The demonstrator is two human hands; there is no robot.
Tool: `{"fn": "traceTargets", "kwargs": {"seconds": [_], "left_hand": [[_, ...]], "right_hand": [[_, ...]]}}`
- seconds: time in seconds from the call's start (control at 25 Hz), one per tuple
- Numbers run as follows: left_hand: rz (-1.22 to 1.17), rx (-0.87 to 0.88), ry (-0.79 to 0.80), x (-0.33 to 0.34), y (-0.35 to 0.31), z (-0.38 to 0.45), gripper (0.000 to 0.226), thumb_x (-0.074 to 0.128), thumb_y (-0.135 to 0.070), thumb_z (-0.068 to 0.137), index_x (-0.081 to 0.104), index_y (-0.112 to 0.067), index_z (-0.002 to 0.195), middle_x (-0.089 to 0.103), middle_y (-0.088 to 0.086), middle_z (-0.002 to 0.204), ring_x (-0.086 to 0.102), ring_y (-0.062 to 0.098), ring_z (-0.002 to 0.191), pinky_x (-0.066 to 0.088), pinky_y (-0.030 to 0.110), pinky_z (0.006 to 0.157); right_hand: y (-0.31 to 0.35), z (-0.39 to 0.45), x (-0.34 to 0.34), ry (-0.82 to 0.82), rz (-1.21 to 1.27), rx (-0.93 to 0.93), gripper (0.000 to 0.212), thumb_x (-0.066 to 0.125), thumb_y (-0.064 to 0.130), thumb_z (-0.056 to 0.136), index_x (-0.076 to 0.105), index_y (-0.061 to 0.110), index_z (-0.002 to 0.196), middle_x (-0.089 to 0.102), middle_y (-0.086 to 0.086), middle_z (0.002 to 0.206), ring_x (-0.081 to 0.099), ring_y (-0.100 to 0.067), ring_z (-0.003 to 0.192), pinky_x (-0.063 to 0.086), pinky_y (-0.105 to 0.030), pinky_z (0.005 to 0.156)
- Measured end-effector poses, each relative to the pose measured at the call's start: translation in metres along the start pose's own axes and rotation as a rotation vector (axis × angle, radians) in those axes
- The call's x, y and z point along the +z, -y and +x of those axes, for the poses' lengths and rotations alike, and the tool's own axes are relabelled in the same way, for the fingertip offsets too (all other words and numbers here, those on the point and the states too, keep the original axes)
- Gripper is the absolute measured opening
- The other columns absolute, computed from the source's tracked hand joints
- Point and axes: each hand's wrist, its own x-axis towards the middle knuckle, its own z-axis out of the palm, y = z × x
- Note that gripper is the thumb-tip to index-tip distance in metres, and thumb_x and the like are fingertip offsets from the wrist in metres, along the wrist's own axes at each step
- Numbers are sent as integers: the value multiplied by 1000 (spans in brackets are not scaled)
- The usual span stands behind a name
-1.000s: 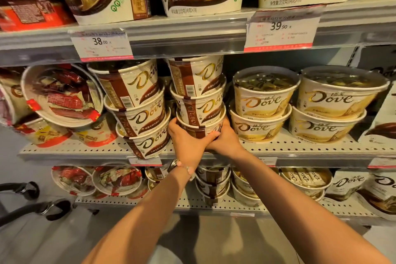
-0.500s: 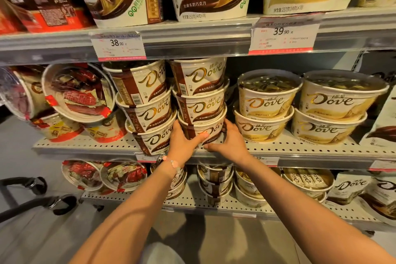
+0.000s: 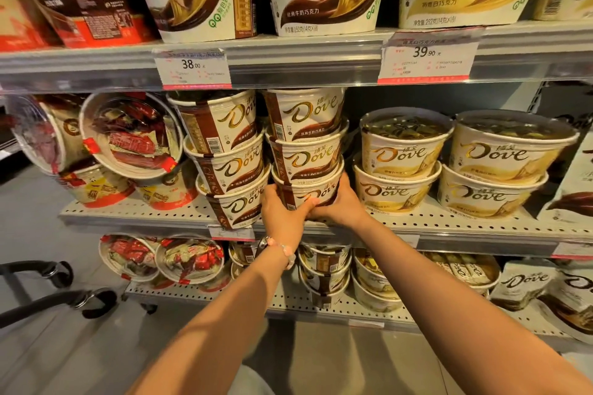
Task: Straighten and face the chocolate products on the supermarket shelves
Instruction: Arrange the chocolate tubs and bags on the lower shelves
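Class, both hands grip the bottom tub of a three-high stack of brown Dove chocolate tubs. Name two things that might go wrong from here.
1. The left hand and right hand hold only the bottom brown-and-cream paper Dove tub; turning it may topple the two tubs stacked above.
2. The neighbouring brown stack leans at the shelf edge; a nudge might tip it off.

On the middle shelf (image 3: 449,224), a stack of three Dove milk chocolate tubs (image 3: 305,151) stood between a leaning stack of three (image 3: 231,157) on its left and two stacks of two Dove white chocolate tubs (image 3: 401,163) on its right. The left hand (image 3: 282,212) and right hand (image 3: 343,205) gripped the bottom tub (image 3: 308,194) from either side. Price tags (image 3: 192,69) hung on the shelf edge above.
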Motion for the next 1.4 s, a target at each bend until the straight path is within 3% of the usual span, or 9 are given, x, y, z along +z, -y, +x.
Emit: {"fn": "traceTargets", "kwargs": {"seconds": [0.16, 0.36, 0.52, 0.72, 0.84, 1.0, 1.2, 1.28, 1.4], "left_hand": [[-59, 1, 145, -9, 4, 4, 60, 78, -19, 71, 49, -11, 123, 59, 5, 122, 53, 14, 112, 44, 33, 100], [-76, 24, 347, -18, 9, 15, 64, 67, -17, 83, 36, -15, 139, 49, 3, 137, 44, 17, 128, 34, 35, 109], [-17, 5, 129, -6, 8, 0, 77, 78, -29, 70, 37, -16, 134, 46, 2, 135, 44, 18, 125, 39, 41, 106], [14, -16, -56, 10, -7, -9, 91, 87, -34, 55, 37, -6, 126, 43, 11, 129, 41, 22, 121, 39, 30, 97], [10, -14, -37, 8, -7, -5, 80, 85, -31, 61, 42, -5, 124, 49, 11, 126, 47, 22, 117, 38, 24, 89], [-56, -7, 111, 0, 9, 4, 83, 78, -38, 67, 38, -14, 136, 53, 4, 133, 48, 18, 124, 40, 41, 105], [-78, 26, 326, -12, 12, 15, 82, 69, -23, 81, 19, -16, 147, 41, 1, 144, 39, 13, 131, 32, 40, 112], [-95, 11, 305, -12, 12, 15, 87, 75, -28, 74, 24, -15, 144, 42, 2, 143, 40, 14, 130, 34, 41, 110], [-31, -38, 105, -4, 12, 4, 97, 85, -39, 53, 34, -15, 132, 47, 4, 133, 45, 18, 123, 40, 36, 104]], "right_hand": [[-9, -9, 4, -109, -24, -50, 109, 86, 18, 59, 19, 13, 144, 41, -6, 144, 37, -20, 133, 32, -35, 110], [-14, -10, 9, -207, -44, -16, 107, 85, 31, 58, 23, 14, 142, 41, -7, 143, 39, -23, 132, 35, -45, 109], [-9, -6, 6, -170, -36, -62, 115, 89, 30, 53, 19, 12, 143, 37, -7, 145, 34, -20, 135, 30, -38, 112], [2, 0, 0, -91, 29, -110, 115, 88, 8, 54, 15, 8, 142, 38, -6, 143, 32, -13, 133, 26, -23, 107], [-1, -5, 0, -109, 50, -87, 112, 88, 10, 53, 20, 13, 143, 41, -3, 141, 36, -12, 130, 29, -23, 104], [-12, -11, 2, -155, -11, -58, 108, 86, 15, 59, 19, 13, 144, 39, -7, 144, 36, -21, 134, 31, -37, 111], [-16, -19, 1, -171, 19, -42, 96, 81, 16, 68, 21, 12, 143, 43, -8, 142, 42, -21, 131, 35, -38, 110], [-14, -18, -2, -169, 12, -48, 100, 84, 18, 63, 23, 11, 142, 43, -8, 141, 42, -20, 130, 35, -34, 109], [-8, -15, 2, -172, -109, -104, 110, 85, 34, 57, 21, 14, 143, 40, -5, 144, 38, -21, 133, 33, -38, 110]]}}
